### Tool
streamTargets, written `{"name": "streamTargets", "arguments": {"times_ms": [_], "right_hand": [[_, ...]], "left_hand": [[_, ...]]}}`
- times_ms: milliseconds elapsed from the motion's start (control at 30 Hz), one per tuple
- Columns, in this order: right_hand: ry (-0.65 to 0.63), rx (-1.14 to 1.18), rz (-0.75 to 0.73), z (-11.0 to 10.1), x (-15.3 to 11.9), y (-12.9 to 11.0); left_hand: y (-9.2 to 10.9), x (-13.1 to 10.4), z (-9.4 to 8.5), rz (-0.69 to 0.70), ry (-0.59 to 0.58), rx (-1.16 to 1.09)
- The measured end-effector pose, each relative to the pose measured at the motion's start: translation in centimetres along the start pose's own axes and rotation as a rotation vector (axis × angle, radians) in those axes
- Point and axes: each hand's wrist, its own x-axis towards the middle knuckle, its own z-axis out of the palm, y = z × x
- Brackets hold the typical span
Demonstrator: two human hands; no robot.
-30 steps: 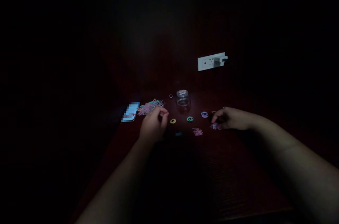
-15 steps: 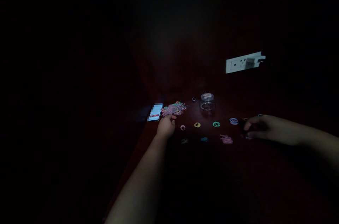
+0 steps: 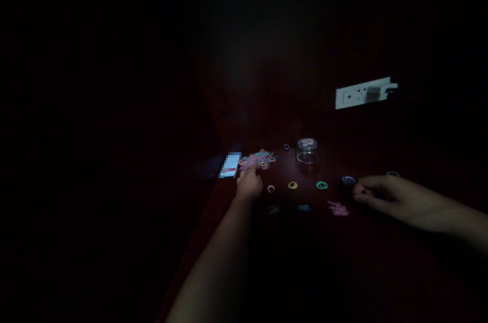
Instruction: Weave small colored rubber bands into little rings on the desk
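Observation:
My left hand (image 3: 249, 184) is at the near edge of a mixed pile of small coloured elastic bands (image 3: 259, 160), its index finger stretched onto the pile and nothing visible in its grasp. Over to the right, my right hand (image 3: 385, 196) hovers beside the purple bands (image 3: 348, 180), thumb and fingers curled together; whatever is between the fingertips is too dark to make out. Between the hands lie a pink band (image 3: 271, 188), yellow bands (image 3: 292, 185) and green bands (image 3: 322, 185). Closer to me are a dim pale group (image 3: 273, 209), blue bands (image 3: 304, 208) and pink bands (image 3: 338, 208).
A clear lidded jar (image 3: 307, 152) stands behind the rows, with a single purple band (image 3: 286, 147) to its left. A lit phone (image 3: 230, 165) lies left of the pile. A socket panel (image 3: 362, 93) with a plug is on the wall. Surroundings are very dark.
The view has shifted, so everything sits further right and slightly lower. My left index finger now reaches onto the pile. My right hand has moved left relative to the bands, towards the purple ones.

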Motion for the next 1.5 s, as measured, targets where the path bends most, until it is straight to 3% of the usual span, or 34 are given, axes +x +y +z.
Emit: {"name": "streamTargets", "arguments": {"times_ms": [533,1000,1500], "right_hand": [[0.118,0.080,-0.029,0.5,0.5,1.4],[0.121,0.091,-0.065,0.8,0.7,1.7],[0.153,0.119,-0.075,0.8,0.6,1.3]], "left_hand": [[-0.3,-0.2,-0.5,-0.008,0.062,-0.012],[-0.4,0.1,-0.4,0.036,0.053,0.026],[-0.4,0.0,-0.6,0.075,0.167,-0.077]]}}
